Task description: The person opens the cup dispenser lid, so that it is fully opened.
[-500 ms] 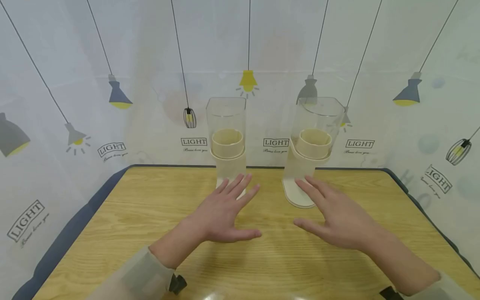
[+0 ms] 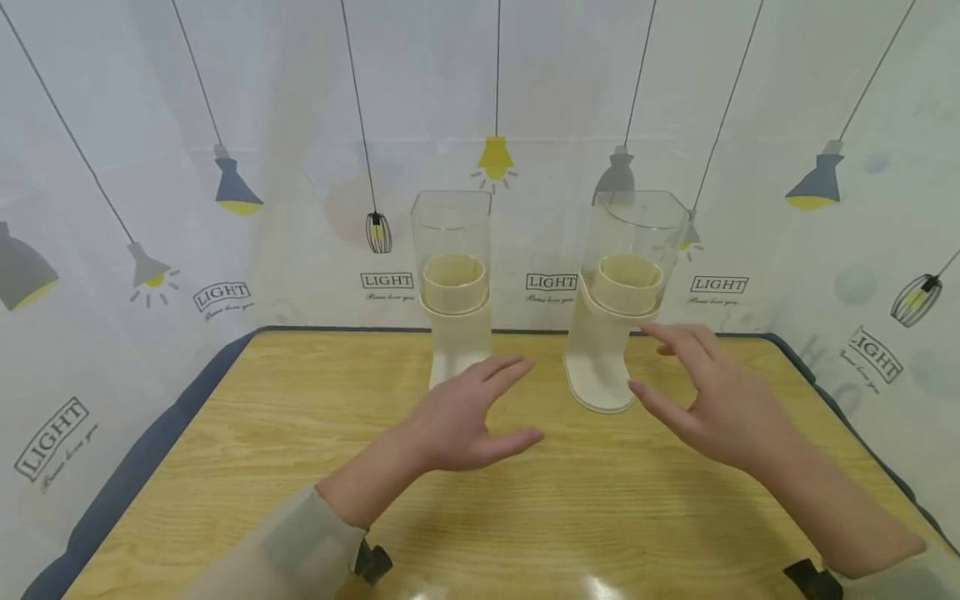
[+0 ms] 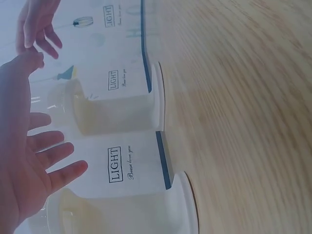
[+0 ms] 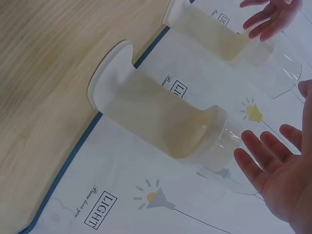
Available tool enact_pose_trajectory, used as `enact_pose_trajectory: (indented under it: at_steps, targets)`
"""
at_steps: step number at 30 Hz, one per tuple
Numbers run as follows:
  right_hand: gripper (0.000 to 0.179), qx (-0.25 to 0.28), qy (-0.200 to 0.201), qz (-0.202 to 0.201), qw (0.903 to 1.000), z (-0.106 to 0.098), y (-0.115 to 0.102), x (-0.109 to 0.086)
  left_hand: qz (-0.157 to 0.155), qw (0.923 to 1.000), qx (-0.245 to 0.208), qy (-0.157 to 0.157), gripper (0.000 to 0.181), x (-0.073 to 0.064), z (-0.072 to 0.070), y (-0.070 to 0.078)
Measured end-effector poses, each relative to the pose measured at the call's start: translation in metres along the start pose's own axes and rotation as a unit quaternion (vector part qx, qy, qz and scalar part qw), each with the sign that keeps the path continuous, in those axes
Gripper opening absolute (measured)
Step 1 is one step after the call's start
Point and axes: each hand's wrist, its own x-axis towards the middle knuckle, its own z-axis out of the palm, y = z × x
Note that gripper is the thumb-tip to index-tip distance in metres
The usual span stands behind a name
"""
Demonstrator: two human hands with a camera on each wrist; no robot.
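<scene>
right hand point(image 2: 720, 400) risen beside right dispenser point(image 2: 626, 300); open | left hand point(image 2: 461, 417) open near left dispenser point(image 2: 453, 292)

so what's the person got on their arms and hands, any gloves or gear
No gloves: both the left hand and the right hand are bare, as are the wrists and forearms. Pale beige, slightly sheer sleeves are pushed up toward the elbows. A small black device, apparently a strapped-on camera mount, sits under each forearm. No rings, watches or markings are visible.
</scene>
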Motion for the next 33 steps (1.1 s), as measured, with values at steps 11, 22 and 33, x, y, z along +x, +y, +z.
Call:
enact_pose_trajectory:
  at_steps: [11,22,33]
  targets:
    - [0.064,0.022,0.089,0.018,0.9956,-0.028,0.01,0.02,-0.016,0.999,-0.041,-0.005,0.079,0.022,0.003,0.009]
    - [0.061,0.031,0.11,0.062,0.9915,-0.04,0.024,0.06,-0.031,0.9969,-0.071,-0.011,0.08,0.067,0.006,0.007]
    - [0.069,0.036,0.052,0.141,0.988,-0.035,0.032,0.097,-0.067,0.9923,-0.103,-0.015,0.083,0.115,0.007,-0.006]
